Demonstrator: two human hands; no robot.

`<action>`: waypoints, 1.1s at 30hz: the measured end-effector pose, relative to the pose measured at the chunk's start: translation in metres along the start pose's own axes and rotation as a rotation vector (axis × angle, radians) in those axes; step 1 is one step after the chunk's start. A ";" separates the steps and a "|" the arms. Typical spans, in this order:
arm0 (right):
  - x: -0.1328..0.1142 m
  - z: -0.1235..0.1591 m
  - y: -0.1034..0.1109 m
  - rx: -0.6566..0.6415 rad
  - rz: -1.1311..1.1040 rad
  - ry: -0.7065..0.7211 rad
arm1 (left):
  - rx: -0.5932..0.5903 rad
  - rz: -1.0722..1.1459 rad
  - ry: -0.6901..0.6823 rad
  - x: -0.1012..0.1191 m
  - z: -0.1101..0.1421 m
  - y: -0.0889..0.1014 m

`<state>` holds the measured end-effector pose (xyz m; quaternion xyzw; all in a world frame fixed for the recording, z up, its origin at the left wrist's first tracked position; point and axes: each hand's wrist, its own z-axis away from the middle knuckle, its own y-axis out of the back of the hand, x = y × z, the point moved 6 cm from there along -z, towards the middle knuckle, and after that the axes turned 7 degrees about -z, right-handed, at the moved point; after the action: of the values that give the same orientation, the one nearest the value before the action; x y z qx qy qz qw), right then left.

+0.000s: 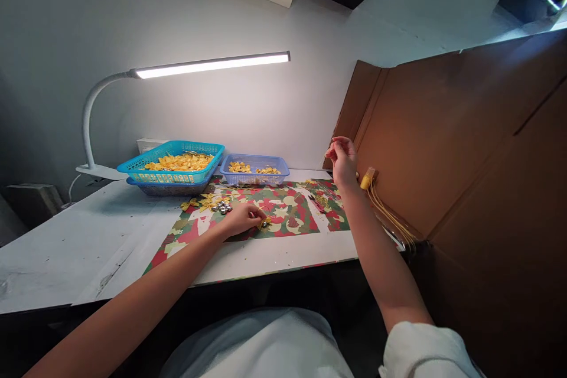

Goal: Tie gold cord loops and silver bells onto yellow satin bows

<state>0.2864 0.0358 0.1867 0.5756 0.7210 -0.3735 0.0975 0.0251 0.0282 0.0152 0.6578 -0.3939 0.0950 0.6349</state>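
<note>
Ornament, small, yellow with silvery part: pinched by the left hand, over the patterned sheet; handwork apparently under way, steady fingertip control called for. Right hand: raised well apart, fingers curled (whether closed on a fine strand cannot be told). Silvery beads: placed beside left wrist. Ornament's pointing and long axis: too small to be read

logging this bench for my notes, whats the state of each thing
Lamp: lit
Turquoise basket: heaped with yellow pieces, stacked on lower basket
Periwinkle basket: partly filled, two small piles
Patterned sheet: lying flat
Cardboard: standing up
Left hand: pinching small yellow ornament
Right hand: raised, fingertips together
</note>
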 end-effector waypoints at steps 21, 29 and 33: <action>0.000 -0.005 -0.029 -0.031 0.031 -0.015 | -0.042 0.130 -0.024 0.007 0.004 -0.004; 0.001 -0.009 -0.027 0.007 -0.011 -0.066 | 0.167 0.150 -0.020 0.001 -0.001 0.010; 0.004 -0.007 -0.033 -0.021 -0.064 -0.122 | 0.429 0.179 -0.018 0.001 0.007 0.028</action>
<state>0.2575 0.0414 0.2039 0.5273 0.7357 -0.4030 0.1351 0.0052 0.0241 0.0363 0.7410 -0.4274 0.2267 0.4658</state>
